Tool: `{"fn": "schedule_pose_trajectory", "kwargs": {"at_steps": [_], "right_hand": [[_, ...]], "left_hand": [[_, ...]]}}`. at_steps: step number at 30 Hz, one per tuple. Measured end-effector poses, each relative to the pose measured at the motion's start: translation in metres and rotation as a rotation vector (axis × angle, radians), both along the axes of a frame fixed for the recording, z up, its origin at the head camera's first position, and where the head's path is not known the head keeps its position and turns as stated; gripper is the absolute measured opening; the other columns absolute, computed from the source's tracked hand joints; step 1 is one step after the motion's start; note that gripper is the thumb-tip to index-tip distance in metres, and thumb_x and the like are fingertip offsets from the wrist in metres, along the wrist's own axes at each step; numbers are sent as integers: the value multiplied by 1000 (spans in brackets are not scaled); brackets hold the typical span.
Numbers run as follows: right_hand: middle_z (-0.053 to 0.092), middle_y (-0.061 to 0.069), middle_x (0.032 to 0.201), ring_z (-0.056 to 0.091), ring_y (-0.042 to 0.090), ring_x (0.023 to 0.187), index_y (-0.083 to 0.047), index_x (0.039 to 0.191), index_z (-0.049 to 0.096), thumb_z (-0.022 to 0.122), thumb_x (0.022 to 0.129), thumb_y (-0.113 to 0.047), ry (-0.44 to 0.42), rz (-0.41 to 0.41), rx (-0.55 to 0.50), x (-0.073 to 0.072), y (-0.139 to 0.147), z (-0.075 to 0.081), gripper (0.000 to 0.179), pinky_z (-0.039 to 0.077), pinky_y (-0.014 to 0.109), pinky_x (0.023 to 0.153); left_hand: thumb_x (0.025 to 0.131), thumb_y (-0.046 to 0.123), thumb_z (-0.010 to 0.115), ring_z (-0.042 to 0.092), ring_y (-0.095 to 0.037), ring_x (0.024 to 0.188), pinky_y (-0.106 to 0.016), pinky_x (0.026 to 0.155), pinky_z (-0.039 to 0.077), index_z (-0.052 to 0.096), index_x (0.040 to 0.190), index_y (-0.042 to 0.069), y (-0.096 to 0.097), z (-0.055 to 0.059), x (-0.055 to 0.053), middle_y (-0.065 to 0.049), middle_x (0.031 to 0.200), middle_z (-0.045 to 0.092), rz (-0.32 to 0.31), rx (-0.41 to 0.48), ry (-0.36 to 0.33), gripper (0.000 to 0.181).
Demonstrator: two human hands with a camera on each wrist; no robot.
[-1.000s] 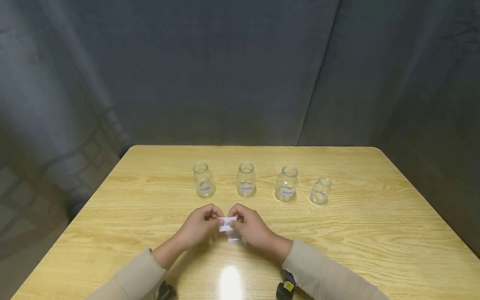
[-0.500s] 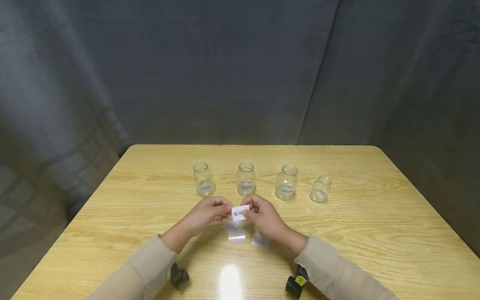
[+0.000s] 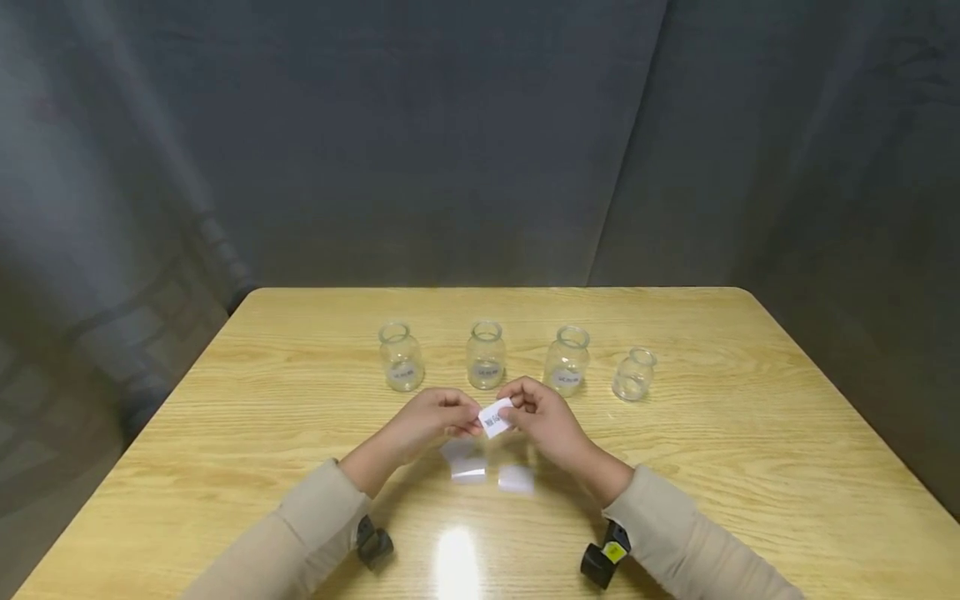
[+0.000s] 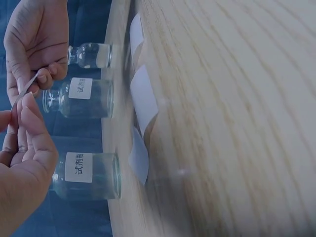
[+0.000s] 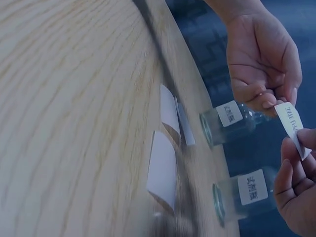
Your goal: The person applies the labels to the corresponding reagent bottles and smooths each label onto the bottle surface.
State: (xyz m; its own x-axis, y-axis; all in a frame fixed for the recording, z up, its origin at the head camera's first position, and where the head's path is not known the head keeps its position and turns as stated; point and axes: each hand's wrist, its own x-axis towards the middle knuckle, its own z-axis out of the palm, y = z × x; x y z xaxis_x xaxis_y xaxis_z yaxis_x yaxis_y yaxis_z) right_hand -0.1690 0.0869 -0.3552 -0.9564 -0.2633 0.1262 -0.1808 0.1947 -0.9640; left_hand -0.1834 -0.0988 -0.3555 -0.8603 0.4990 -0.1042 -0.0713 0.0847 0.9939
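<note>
A small white paper label (image 3: 492,419) with dark printed characters is held above the table, its right side tilted up. My left hand (image 3: 429,419) pinches its left edge between thumb and fingertips. My right hand (image 3: 553,427) pinches the opposite end, thumb on the printed face. In the right wrist view the label (image 5: 289,120) bends slightly between both hands. Just beyond the hands stand three glass jars, the left jar (image 3: 401,354), middle jar (image 3: 486,350) and right jar (image 3: 567,354), each bearing a white label. Farther right, a smaller jar (image 3: 634,377) shows no label.
Curled white paper pieces lie on the wooden table (image 3: 247,467) below the hands, including one at the left (image 3: 468,472) and one at the right (image 3: 516,478). A dark grey curtain (image 3: 450,150) hangs behind the table's far edge.
Both hands have moved right and slightly away with the label, which has turned to a steeper tilt. Paper pieces on the table beneath have come into fuller view. The jars stay put.
</note>
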Motion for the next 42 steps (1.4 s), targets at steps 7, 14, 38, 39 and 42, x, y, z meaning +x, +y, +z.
{"fn": "schedule_pose_trajectory", "kwargs": {"at_steps": [7, 14, 38, 39, 42], "right_hand": [[52, 7, 75, 48, 15, 65, 3, 98, 56, 56, 78, 4, -2, 35, 41, -1, 5, 0, 20, 46, 27, 57], [53, 6, 73, 51, 14, 63, 7, 90, 51, 60, 76, 2, -73, 19, -16, 1, 5, -3, 18, 49, 32, 59], [56, 8, 78, 48, 13, 65, 9, 88, 55, 53, 79, 4, -33, 50, -24, -3, 18, 3, 11, 44, 27, 59], [57, 8, 79, 48, 13, 65, 9, 88, 56, 54, 79, 4, -35, 54, -18, -3, 18, 3, 11, 44, 27, 59], [58, 8, 80, 48, 13, 66, 8, 88, 57, 54, 79, 3, -41, 65, -1, -3, 18, 2, 11, 44, 26, 59]], "left_hand": [[80, 6, 54, 57, -24, 77, -31, 72, 47, 54, 90, -10, 8, -3, -2, -5, 78, 58, -33, -23, 3, 19], [80, 1, 54, 53, -17, 73, -33, 73, 46, 51, 90, -8, 15, -3, -2, -6, 79, 54, 61, 46, -19, 14], [85, 11, 50, 54, -15, 73, -36, 75, 45, 51, 93, -9, 14, 0, -1, -5, 80, 56, -47, 82, -13, 21], [85, 11, 50, 54, -15, 73, -35, 74, 45, 51, 93, -8, 14, 0, -1, -4, 79, 56, -49, 80, -13, 21], [84, 10, 50, 55, -14, 73, -36, 75, 45, 52, 94, -9, 14, -1, -1, -3, 78, 57, -54, 73, -20, 21]]}}
